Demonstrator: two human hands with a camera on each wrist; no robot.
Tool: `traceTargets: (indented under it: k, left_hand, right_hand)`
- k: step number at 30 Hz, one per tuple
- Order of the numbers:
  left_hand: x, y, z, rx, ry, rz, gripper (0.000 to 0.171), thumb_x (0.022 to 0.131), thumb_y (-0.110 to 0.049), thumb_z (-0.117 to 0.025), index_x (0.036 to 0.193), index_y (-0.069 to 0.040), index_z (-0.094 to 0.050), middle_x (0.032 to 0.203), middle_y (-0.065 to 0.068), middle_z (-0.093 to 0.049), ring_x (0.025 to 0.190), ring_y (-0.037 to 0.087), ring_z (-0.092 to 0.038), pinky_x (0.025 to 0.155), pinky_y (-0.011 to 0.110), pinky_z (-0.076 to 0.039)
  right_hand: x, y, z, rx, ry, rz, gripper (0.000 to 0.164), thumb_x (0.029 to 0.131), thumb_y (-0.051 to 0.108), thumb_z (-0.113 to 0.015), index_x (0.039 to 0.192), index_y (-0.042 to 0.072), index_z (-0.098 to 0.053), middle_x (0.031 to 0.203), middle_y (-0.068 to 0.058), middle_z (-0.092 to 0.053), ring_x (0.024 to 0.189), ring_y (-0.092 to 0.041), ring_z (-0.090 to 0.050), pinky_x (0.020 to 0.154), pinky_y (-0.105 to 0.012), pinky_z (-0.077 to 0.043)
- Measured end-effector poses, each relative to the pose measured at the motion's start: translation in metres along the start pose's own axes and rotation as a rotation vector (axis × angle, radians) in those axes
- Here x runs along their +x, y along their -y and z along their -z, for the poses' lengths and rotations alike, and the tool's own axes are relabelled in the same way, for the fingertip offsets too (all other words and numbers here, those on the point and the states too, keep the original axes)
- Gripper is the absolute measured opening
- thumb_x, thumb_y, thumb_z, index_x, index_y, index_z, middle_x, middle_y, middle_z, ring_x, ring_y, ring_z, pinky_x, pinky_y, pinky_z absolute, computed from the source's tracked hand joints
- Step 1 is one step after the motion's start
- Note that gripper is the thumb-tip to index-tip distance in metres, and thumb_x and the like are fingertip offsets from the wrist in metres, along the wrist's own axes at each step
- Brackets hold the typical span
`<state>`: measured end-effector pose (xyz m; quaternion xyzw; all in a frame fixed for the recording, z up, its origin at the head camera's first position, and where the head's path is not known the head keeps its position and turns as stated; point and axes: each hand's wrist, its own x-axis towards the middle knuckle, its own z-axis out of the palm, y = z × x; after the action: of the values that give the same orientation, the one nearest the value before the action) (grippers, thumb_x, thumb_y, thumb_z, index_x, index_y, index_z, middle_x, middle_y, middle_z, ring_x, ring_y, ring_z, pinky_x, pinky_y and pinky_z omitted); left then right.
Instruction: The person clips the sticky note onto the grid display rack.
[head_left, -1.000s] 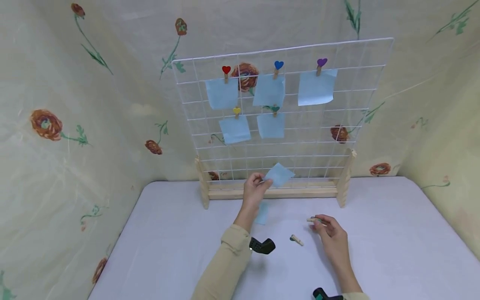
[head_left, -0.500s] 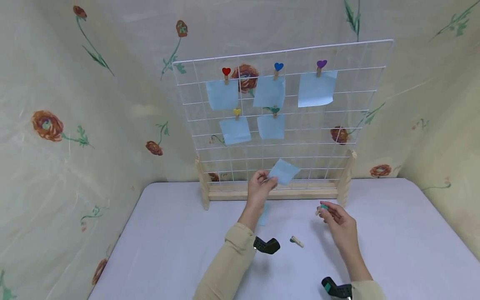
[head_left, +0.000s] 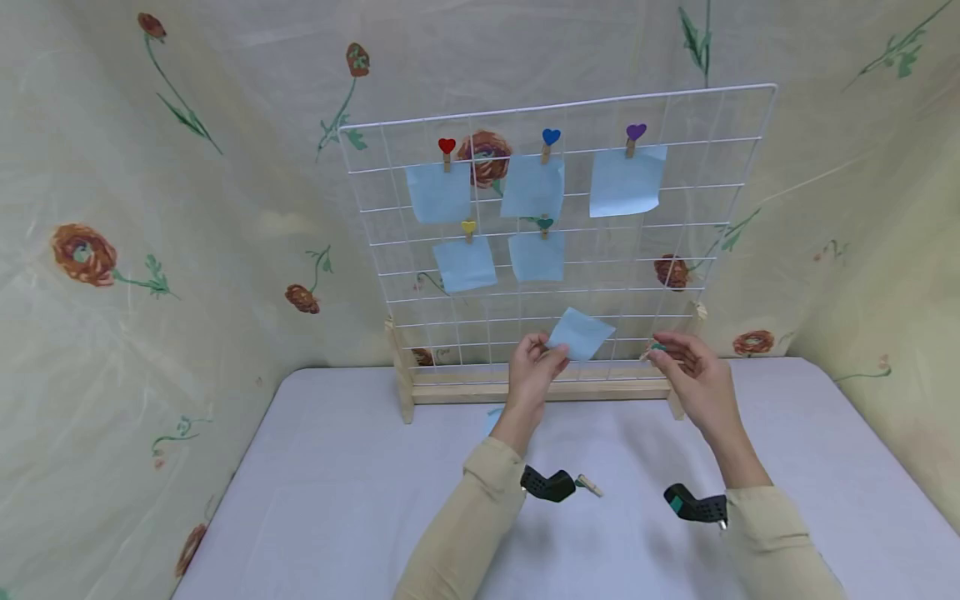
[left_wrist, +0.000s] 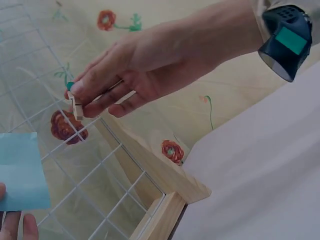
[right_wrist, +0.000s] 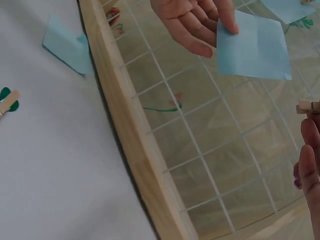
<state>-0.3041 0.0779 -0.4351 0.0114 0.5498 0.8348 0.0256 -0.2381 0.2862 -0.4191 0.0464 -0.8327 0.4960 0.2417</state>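
Observation:
My left hand (head_left: 534, 375) pinches a blue paper note (head_left: 582, 334) by its lower left corner, in front of the lower part of a white wire grid (head_left: 558, 107). To the right, my right hand (head_left: 701, 379) holds a small wooden clothespin (left_wrist: 76, 107) with a green top between thumb and fingertips. The clothespin and the note are apart. Above them, several blue notes (head_left: 628, 182) hang on the grid from clothespins with coloured hearts, such as a purple heart clothespin (head_left: 635, 133).
Another clothespin (head_left: 589, 485) lies on the white table (head_left: 337, 492), beside my left wrist camera in the head view. A second loose blue note (right_wrist: 67, 46) lies near the grid's wooden base (head_left: 465, 393). A flowered cloth (head_left: 225, 317) hangs behind.
My right hand has risen from near the table to the grid with the clothespin, which turned in its fingers. My left hand has shifted right and slightly up with the note.

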Motion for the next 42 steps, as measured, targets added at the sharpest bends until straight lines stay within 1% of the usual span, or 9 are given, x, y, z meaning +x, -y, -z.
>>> traceTargets:
  k: [10,17,21,25,30,32,37,39,42]
  left_hand:
    - [0.006,-0.015,-0.021,-0.084,0.026,-0.014,0.021,0.083,0.002,-0.066,0.093,-0.01,-0.053,0.097,0.005,-0.06,0.089,0.016,-0.062,0.082,0.029,-0.056]
    - [0.006,-0.021,-0.031,-0.155,0.025,-0.005,0.023,0.084,0.003,-0.066,0.092,-0.011,-0.051,0.094,0.005,-0.057,0.087,0.016,-0.06,0.084,0.033,-0.055]
    - [0.005,-0.023,-0.037,-0.182,0.024,-0.014,0.024,0.084,0.003,-0.066,0.092,-0.012,-0.049,0.095,0.005,-0.057,0.09,0.016,-0.059,0.084,0.033,-0.055]
    - [0.005,-0.025,-0.042,-0.211,0.006,-0.027,0.025,0.083,0.004,-0.066,0.091,-0.012,-0.048,0.092,0.005,-0.056,0.089,0.016,-0.059,0.08,0.031,-0.056]
    - [0.005,-0.028,-0.042,-0.241,0.005,-0.027,0.027,0.083,0.004,-0.066,0.09,-0.013,-0.047,0.09,0.004,-0.055,0.089,0.016,-0.058,0.08,0.03,-0.056]
    - [0.005,-0.029,-0.043,-0.251,0.009,-0.027,0.026,0.083,0.004,-0.066,0.09,-0.013,-0.047,0.091,0.004,-0.055,0.09,0.016,-0.058,0.08,0.03,-0.056]
    - [0.008,-0.032,-0.048,-0.27,0.004,-0.033,0.024,0.083,0.004,-0.066,0.092,-0.011,-0.048,0.094,0.006,-0.056,0.093,0.018,-0.059,0.081,0.031,-0.056]
    - [0.008,-0.032,-0.05,-0.282,0.001,-0.033,0.024,0.083,0.005,-0.066,0.092,-0.01,-0.049,0.095,0.006,-0.057,0.093,0.018,-0.059,0.081,0.032,-0.056]
    - [0.008,-0.034,-0.053,-0.304,0.004,-0.027,0.024,0.083,0.006,-0.065,0.092,-0.01,-0.05,0.096,0.007,-0.058,0.094,0.018,-0.059,0.083,0.033,-0.056]
  right_hand:
    - [0.03,0.032,0.009,0.007,0.005,0.112,0.03,0.092,0.016,-0.061,0.118,0.002,-0.059,0.099,0.021,-0.059,0.091,0.01,-0.056,0.076,-0.003,-0.044]
    - [0.039,0.081,0.015,0.031,0.021,0.187,0.026,0.091,0.006,-0.059,0.115,-0.006,-0.057,0.1,0.011,-0.059,0.091,0.007,-0.056,0.076,-0.004,-0.045]
    - [0.043,0.093,0.017,0.019,0.025,0.204,0.026,0.092,0.006,-0.058,0.115,-0.007,-0.056,0.105,0.001,-0.06,0.094,0.007,-0.054,0.078,-0.004,-0.043]
    - [0.048,0.096,0.017,0.006,0.031,0.206,0.026,0.092,0.007,-0.059,0.115,-0.006,-0.057,0.108,-0.007,-0.06,0.095,0.006,-0.054,0.077,-0.004,-0.043]
    - [0.054,0.094,0.017,0.002,0.045,0.197,0.026,0.092,0.008,-0.059,0.115,-0.005,-0.057,0.106,0.003,-0.06,0.093,0.007,-0.054,0.076,-0.005,-0.043]
    - [0.059,0.086,0.017,-0.008,0.045,0.197,0.027,0.092,0.01,-0.06,0.116,-0.003,-0.058,0.108,0.001,-0.06,0.094,0.008,-0.054,0.078,-0.004,-0.042]
    - [0.07,0.067,0.017,-0.06,0.032,0.198,0.029,0.093,0.019,-0.06,0.118,0.005,-0.059,0.108,0.003,-0.06,0.093,0.006,-0.054,0.078,-0.004,-0.042]
    - [0.071,0.068,0.017,-0.076,0.025,0.202,0.029,0.093,0.021,-0.06,0.117,0.006,-0.059,0.104,0.007,-0.06,0.091,0.004,-0.055,0.077,-0.005,-0.043]
    - [0.073,0.072,0.017,-0.091,0.018,0.208,0.029,0.093,0.022,-0.06,0.117,0.006,-0.059,0.104,0.003,-0.061,0.091,0.005,-0.054,0.078,-0.006,-0.042]
